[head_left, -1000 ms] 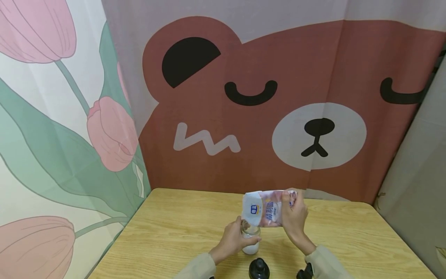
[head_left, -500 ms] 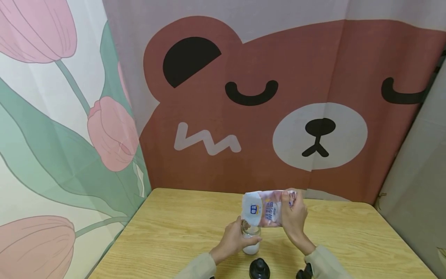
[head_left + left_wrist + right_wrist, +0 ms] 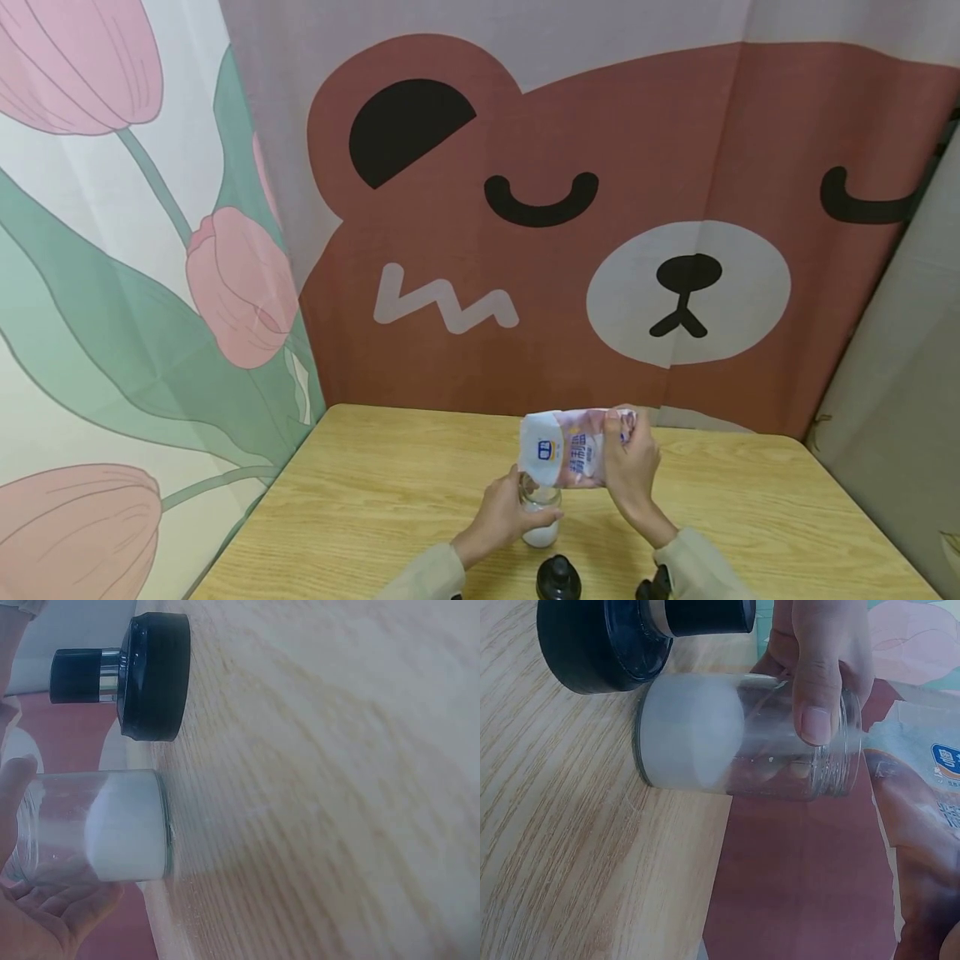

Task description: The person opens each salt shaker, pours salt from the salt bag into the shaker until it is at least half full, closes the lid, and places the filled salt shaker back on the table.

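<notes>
Both hands are occupied. My left grip (image 3: 501,507) holds the glass jar (image 3: 540,532), thumb across its near side. My right grip (image 3: 633,458) is closed round the right-hand end of the pink-and-white bag (image 3: 573,450).

Governing relation: the bag's left end against the jar's uncovered mouth. The bag lies on its side above the jar, long axis running left to right, its lower left corner over the mouth. Whether that corner touches the rim I cannot tell.

The jar stands upright on the worktop (image 3: 375,483), its long axis vertical, with white contents (image 3: 690,735) in its lower part. Any flow from the bag is not clearly shown.

Relative to the grips: the jar is within the left, which is the nearer hand, and lies below and to the left of the right. The bag extends leftward from the right grip and sits above and to the right of the left one.

Also noted: a black cap (image 3: 558,577), upright, just beside the jar on my side, not touching it.
</notes>
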Available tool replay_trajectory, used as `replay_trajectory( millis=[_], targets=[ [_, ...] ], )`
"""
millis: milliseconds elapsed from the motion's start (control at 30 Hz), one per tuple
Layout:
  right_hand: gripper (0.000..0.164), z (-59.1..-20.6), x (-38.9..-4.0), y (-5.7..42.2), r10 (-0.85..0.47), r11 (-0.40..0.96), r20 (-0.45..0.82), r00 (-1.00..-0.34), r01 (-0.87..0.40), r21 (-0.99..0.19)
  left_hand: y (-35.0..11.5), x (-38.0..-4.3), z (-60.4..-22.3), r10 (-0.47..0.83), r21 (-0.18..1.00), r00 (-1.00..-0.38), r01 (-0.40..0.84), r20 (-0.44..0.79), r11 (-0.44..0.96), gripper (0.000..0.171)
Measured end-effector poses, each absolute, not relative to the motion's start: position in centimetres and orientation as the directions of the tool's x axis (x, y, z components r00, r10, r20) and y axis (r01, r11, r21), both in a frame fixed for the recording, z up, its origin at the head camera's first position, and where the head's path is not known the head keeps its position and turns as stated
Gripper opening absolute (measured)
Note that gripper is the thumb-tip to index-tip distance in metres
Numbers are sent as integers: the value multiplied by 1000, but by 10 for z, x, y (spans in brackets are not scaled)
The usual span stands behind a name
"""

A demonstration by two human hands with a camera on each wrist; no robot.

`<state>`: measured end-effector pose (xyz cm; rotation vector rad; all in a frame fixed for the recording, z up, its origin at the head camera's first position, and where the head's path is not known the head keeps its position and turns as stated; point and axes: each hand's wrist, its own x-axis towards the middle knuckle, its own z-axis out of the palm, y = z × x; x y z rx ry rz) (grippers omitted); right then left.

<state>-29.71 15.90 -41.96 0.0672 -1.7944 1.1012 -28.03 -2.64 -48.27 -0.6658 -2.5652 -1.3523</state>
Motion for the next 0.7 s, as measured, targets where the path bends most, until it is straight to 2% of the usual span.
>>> replay_trajectory(
  millis=[700],
  targets=[
    [17,-415,-297,155,401,576,754,-521,-497,-649,-26,-282,-485,296,715,-882,472,368,516,63]
  ],
)
